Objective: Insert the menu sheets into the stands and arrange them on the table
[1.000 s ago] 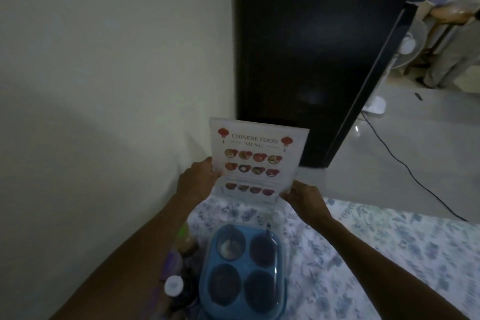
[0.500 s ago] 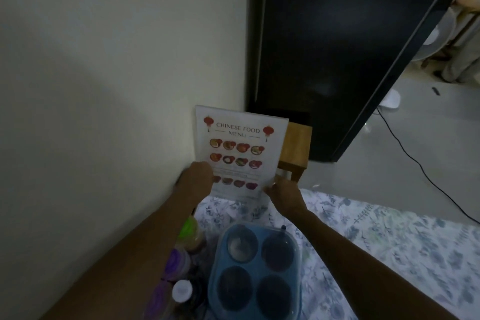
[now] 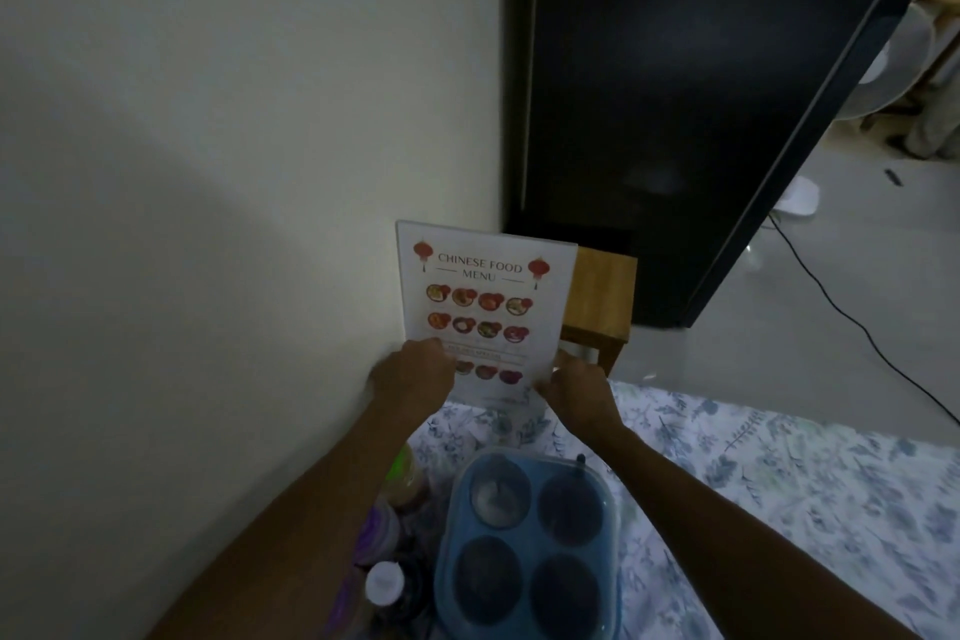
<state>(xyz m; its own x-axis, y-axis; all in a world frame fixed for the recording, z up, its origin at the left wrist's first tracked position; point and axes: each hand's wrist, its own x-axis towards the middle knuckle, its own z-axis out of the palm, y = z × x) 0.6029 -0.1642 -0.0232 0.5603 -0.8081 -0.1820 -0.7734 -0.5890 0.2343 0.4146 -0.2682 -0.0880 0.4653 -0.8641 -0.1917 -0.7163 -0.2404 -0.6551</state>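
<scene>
My left hand (image 3: pixel 413 374) and right hand (image 3: pixel 574 387) are both closed on the lower edges of the menu stand (image 3: pixel 485 307), upright at 12 o'clock over the far edge of the bench (image 3: pixel 779 473). Risk, I judge: set too near that edge, it tips off toward the stool (image 3: pixel 602 299).

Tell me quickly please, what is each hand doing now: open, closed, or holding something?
Left hand: closed on the lower left edge of the menu stand.
Right hand: closed on the lower right corner of the same menu stand.
</scene>
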